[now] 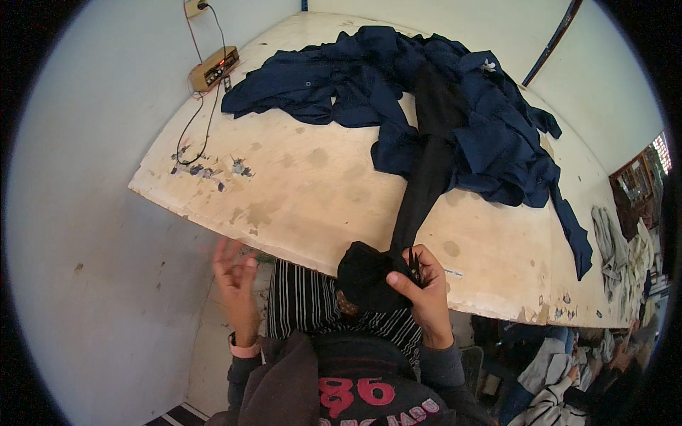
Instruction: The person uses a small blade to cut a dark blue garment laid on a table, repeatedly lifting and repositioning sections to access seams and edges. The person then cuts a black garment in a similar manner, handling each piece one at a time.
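My right hand (426, 287) is closed at the table's front edge, gripping a bunched end of black cloth (366, 273). Small black thread snips (414, 265) also sit in that hand, blades pointing up past the fingers. From there the black cloth runs as a long strip up the table, over a heap of dark navy garments (490, 153). My left hand (236, 273) is off the table's front edge, above my lap, slightly blurred. Its fingers are spread and hold nothing.
The worn, stained pale wooden table (312, 192) meets a white wall on the left. A small brown device (214, 69) with a red light and cables sits by it. Scraps (202, 170) lie at the left. Clothing and a person's hand (572, 373) appear lower right.
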`<state>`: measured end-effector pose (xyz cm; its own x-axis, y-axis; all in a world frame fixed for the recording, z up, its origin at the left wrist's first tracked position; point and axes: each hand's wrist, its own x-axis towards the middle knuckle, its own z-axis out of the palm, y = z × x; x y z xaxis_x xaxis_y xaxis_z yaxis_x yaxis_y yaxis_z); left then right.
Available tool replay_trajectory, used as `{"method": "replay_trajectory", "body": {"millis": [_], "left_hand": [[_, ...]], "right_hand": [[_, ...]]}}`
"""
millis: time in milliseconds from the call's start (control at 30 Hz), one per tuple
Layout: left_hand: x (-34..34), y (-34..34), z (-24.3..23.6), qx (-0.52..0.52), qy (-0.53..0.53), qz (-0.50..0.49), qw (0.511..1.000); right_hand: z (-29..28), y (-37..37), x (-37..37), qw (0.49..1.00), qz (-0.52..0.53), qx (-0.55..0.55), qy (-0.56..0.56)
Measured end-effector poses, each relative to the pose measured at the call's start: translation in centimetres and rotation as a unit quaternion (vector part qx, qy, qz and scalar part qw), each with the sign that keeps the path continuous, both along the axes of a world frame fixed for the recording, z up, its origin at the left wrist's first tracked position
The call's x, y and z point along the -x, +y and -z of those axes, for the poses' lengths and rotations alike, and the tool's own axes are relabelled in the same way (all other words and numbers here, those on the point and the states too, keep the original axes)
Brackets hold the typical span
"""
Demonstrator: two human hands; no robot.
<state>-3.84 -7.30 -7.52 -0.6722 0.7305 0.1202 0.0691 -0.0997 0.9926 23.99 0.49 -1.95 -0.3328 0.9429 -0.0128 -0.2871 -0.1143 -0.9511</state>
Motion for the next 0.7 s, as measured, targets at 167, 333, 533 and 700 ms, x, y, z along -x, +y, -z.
{"method": "replay_trajectory", "body": {"millis": [167, 333, 533, 700], "left_hand": [[-6.2, 2.4, -0.2, -0.013, -0.395, 0.382, 0.835], [-9.7, 4.5, -1.0, 0.002, -0.576, 0.455, 0.679], [-10.8, 3.4, -1.2, -0.024, -0.638, 0.513, 0.574], [-8.6, 1.7, 0.5, -0.076, -0.445, 0.431, 0.781]], "right_hand": [[-2.1, -2.0, 0.6, 0.998, -0.042, -0.046, 0.031], [-1.7, -3.7, -1.7, 0.982, 0.014, -0.179, -0.057], [-2.7, -5.0, -1.7, 0.954, 0.194, -0.224, -0.050], [-2.1, -4.7, -2.0, 0.851, 0.231, -0.406, -0.239]]}}
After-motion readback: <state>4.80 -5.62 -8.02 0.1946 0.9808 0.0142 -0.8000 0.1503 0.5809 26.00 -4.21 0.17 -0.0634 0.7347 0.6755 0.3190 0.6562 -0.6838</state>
